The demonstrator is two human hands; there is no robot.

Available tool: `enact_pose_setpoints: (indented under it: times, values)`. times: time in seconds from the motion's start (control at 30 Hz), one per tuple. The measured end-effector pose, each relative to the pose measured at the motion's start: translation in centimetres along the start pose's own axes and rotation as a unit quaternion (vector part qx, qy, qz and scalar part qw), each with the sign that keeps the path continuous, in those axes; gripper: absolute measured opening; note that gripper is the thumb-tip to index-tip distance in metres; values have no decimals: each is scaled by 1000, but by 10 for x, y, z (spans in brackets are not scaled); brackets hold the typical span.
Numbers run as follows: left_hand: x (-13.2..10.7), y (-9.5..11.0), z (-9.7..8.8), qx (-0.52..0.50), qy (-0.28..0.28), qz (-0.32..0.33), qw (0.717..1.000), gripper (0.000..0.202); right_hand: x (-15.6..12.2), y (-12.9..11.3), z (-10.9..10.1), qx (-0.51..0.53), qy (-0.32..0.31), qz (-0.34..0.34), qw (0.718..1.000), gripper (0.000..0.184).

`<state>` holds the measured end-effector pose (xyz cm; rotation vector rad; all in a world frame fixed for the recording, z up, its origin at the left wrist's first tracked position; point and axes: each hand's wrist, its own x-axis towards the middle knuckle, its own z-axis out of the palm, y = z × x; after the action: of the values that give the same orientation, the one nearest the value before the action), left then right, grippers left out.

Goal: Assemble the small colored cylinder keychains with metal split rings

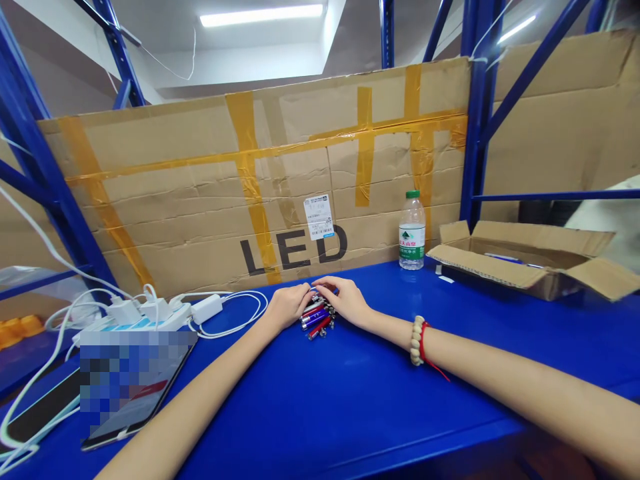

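Several slim metal tubes like small penlights (314, 317), in red, purple-blue and silver with little metal clips, lie in a loose pile on the blue tabletop (320, 400). At the pile's left edge, my left hand (290, 305) has its fingers curled together; what they pinch is hidden. My right hand (347, 300) arches over the pile's right side, thumb and fingers bent inward and close to the left fingertips. Whatever lies between its fingertips is too small to make out. A beaded bracelet (417, 340) and a red string circle my right wrist.
A tablet (145, 393) and a white power strip (135, 320) with tangled cables lie at left. A water bottle (412, 233) stands back right, beside an open cardboard box (520, 267). A large carton marked LED (200, 200) walls off the back.
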<state>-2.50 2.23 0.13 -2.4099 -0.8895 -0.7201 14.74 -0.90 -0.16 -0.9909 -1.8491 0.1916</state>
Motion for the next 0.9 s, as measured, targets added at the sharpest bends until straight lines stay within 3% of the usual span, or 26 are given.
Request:
enact_pose_setpoints:
  times: [0.27, 0.4, 0.57, 0.77, 0.9]
  values:
    - [-1, -1, -1, -5, -5, -55, 998, 41, -3, -2, -5, -145, -80, -116, 979, 18]
    - [-1, -1, -2, -25, -4, -42, 999, 45, -3, -1, -5, -188, -86, -151, 967, 20]
    - [-3, -3, 1, -39, 1, 8, 999, 54, -1, -5, -5, -287, -112, -212, 927, 24]
    - [-4, -3, 4, -20, 3, -7, 1000, 58, -1, -9, -2, -355, -121, -220, 900, 28]
    - [-4, -4, 3, -3, -7, 20, 1000, 59, -1, -11, -2, -368, -138, -209, 896, 25]
